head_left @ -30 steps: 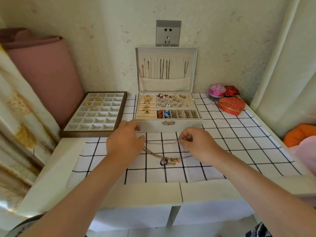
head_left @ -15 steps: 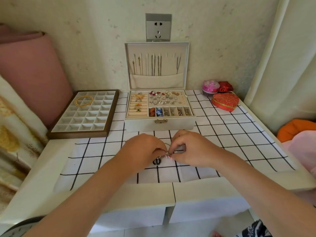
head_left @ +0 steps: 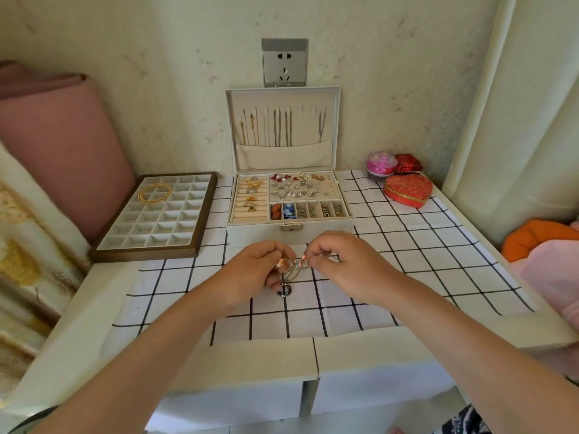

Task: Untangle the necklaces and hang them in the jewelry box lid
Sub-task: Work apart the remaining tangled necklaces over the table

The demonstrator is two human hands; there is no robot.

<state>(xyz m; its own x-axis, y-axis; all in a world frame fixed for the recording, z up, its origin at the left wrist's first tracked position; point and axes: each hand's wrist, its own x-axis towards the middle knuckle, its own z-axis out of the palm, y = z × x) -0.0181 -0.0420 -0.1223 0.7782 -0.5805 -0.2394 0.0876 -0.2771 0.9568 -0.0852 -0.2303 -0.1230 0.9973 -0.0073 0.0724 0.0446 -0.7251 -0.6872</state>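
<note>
Together, left hand [head_left: 250,274], right hand [head_left: 347,267] pinch necklaces [head_left: 285,290], near jewelry box [head_left: 260,228] front

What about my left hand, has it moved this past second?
Yes, the left hand moved right, from the jewelry box left corner toward its latch.

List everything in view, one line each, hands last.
jewelry box: one, white, centre back, lid open upright
hung chains: several, gold and silver, in the lid
tangled necklaces: one bunch, mixed metal, in front of the box
compartment tray: one, brown-framed, left of the box
gold bangles: few, gold, in the tray
heart box: one, red, right rear
checked cloth: one, white with black grid, under the box
wall socket: one, grey, above the lid
left hand: one, pinching the bunch
right hand: one, pinching the bunch
</note>
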